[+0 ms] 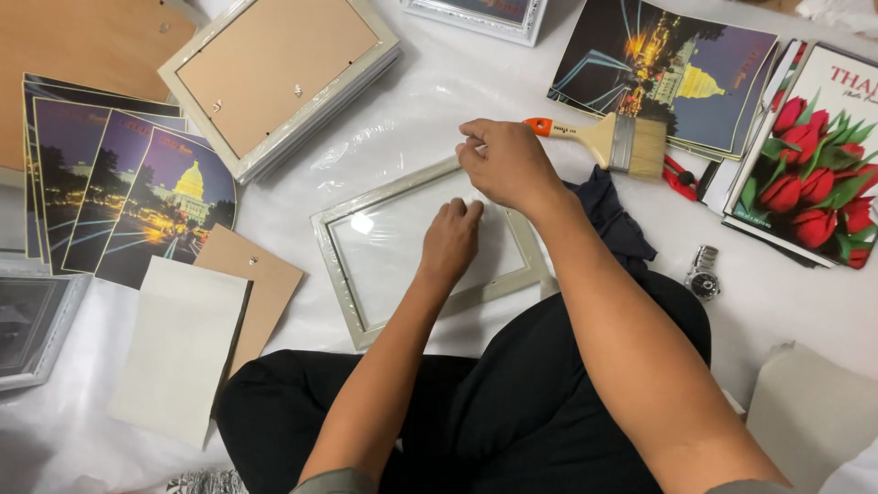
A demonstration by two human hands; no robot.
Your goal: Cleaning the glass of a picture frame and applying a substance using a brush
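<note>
A pale grey picture frame (340, 265) with a glass pane lies face down on the white plastic sheet in front of my knees. My left hand (450, 240) rests flat on the glass near the frame's right side, fingers together and pressing down. My right hand (506, 165) sits at the frame's upper right corner, fingers curled and pinching the frame's top edge there. A flat paintbrush (611, 140) with an orange-tipped wooden handle lies just right of my right hand. A dark cloth (611, 222) lies under my right forearm.
A stack of frames, backing up (279, 78), lies at top left. Night-time building prints (137, 197) fan out at left, more prints (668, 73) at top right, a tulip print (814, 165) at right. A brown backing board (251, 288), white sheet (178, 348) and wristwatch (704, 273) lie nearby.
</note>
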